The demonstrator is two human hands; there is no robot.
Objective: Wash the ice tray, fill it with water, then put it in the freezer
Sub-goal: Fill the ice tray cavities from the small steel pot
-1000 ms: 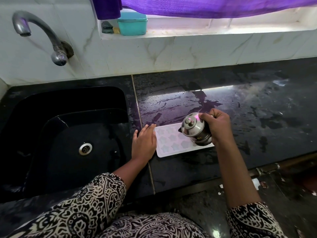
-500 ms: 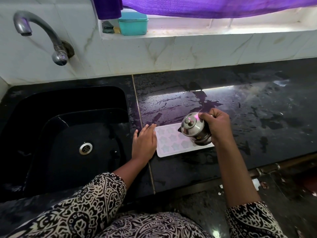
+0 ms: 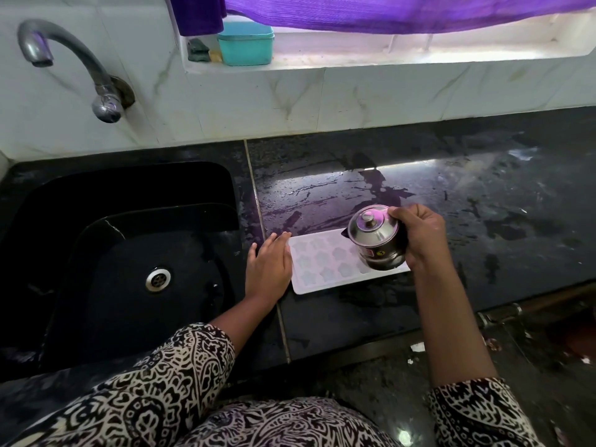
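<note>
Lying flat on the wet counter (image 3: 483, 195) just right of the sink (image 3: 129, 201), the white ice tray (image 3: 322, 264) runs lengthwise away from it, the flat, straight-fingered left hand (image 3: 269, 264) touching its sink-side end while the right hand (image 3: 419, 237) grips a lidded steel jug (image 3: 375, 241) over the far end.

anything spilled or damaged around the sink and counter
Water lies in streaks and drops on the black countertop behind the ice tray. The sink shows a pale crack-like line on its inner ledge. The right hand holds the steel pot tilted over the tray.
</note>
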